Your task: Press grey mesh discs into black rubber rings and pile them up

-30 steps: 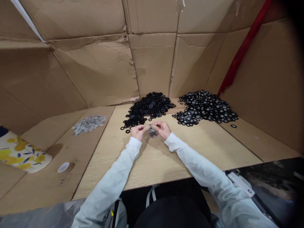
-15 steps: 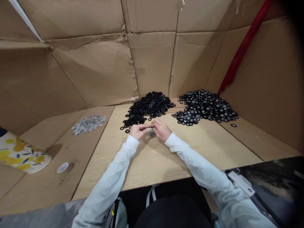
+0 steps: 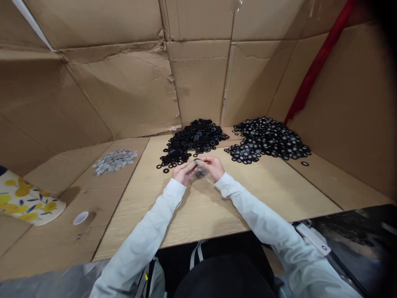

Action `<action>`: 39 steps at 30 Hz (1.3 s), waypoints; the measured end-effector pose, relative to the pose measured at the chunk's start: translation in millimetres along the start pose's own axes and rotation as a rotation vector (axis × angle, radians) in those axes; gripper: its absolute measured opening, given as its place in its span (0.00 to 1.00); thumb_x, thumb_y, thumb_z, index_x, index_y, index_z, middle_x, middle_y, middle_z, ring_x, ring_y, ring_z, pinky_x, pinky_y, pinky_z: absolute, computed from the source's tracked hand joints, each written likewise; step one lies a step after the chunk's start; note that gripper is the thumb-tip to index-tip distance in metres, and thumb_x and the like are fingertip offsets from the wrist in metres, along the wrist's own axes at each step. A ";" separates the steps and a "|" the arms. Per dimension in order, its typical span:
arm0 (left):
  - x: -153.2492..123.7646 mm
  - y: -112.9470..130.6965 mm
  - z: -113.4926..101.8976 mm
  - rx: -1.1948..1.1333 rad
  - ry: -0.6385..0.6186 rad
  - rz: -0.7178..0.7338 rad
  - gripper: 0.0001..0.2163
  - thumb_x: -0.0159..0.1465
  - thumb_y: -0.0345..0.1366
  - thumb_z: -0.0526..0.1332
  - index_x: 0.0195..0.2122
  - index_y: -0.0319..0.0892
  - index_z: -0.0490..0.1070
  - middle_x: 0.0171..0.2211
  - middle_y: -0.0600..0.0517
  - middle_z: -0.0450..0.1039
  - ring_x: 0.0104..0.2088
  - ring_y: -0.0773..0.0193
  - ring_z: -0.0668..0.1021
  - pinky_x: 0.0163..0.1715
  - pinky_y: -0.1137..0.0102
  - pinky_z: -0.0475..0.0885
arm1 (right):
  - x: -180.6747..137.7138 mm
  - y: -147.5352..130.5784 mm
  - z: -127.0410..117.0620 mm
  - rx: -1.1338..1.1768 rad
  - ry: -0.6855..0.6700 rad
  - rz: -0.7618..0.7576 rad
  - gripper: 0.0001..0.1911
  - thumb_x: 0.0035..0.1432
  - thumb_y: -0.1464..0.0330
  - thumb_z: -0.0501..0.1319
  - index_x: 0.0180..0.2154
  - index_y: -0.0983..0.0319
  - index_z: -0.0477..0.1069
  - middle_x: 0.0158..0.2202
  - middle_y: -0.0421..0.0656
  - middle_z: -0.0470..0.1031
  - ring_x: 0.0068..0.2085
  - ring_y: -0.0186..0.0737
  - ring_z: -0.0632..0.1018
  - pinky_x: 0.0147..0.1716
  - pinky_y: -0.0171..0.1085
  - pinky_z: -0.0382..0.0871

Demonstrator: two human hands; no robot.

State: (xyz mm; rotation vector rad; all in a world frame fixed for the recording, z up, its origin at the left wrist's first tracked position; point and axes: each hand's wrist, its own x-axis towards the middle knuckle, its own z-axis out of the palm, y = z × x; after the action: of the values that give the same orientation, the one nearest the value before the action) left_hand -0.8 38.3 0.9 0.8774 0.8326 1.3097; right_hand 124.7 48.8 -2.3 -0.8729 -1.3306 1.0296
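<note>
My left hand and my right hand meet over the middle of the board, fingertips together. Between them they pinch a small black ring, mostly covered by the fingers. A few grey discs lie on the board just beneath my hands, partly hidden. Right behind my hands is a heap of loose black rings. To its right spreads a larger pile of black rings with pale centres.
Flat grey discs are heaped on the left cardboard. Nearer stand a white tape roll and a cylinder with a yellow floral pattern. Cardboard walls enclose the back and sides. A red strip hangs at right.
My left hand has turned and shifted slightly right, its thumb now pressing against the ring from the near side. The right hand's fingers have closed in around it. The piles look unchanged.
</note>
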 end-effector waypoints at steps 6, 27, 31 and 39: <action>0.2 5.7 -2.3 0.329 -0.062 0.125 0.15 0.36 0.35 0.68 0.28 0.38 0.74 0.29 0.47 0.75 0.33 0.59 0.75 0.39 0.64 0.68 | -1.1 -0.7 -1.8 -0.115 0.022 0.012 0.09 0.36 0.64 0.61 0.19 0.64 0.69 0.22 0.40 0.69 0.27 0.33 0.69 0.30 0.35 0.64; -6.0 11.6 3.0 0.463 0.047 0.304 0.12 0.40 0.36 0.66 0.27 0.37 0.75 0.27 0.47 0.75 0.29 0.60 0.76 0.36 0.64 0.69 | -7.3 -14.4 -3.6 -0.491 -0.008 -0.326 0.04 0.46 0.71 0.55 0.22 0.63 0.66 0.28 0.43 0.68 0.32 0.35 0.70 0.32 0.35 0.63; -8.5 14.5 3.1 0.504 0.055 0.335 0.11 0.41 0.36 0.65 0.27 0.38 0.75 0.28 0.47 0.75 0.29 0.60 0.76 0.35 0.64 0.70 | -6.9 -17.6 -3.8 -0.528 -0.033 -0.324 0.04 0.46 0.72 0.55 0.22 0.63 0.65 0.27 0.42 0.68 0.30 0.34 0.69 0.31 0.34 0.63; -12.9 13.7 -0.4 0.726 -0.012 0.460 0.09 0.45 0.38 0.63 0.28 0.43 0.75 0.30 0.50 0.75 0.31 0.60 0.76 0.36 0.67 0.70 | -13.0 -26.4 -11.7 -0.671 -0.115 -0.462 0.05 0.48 0.75 0.52 0.25 0.63 0.64 0.30 0.44 0.67 0.33 0.37 0.68 0.34 0.36 0.63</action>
State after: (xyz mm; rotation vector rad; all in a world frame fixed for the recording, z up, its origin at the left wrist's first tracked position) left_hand -8.3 26.3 13.2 1.7251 1.1679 1.3984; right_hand 139.2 28.6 17.3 -0.9283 -1.9103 0.2645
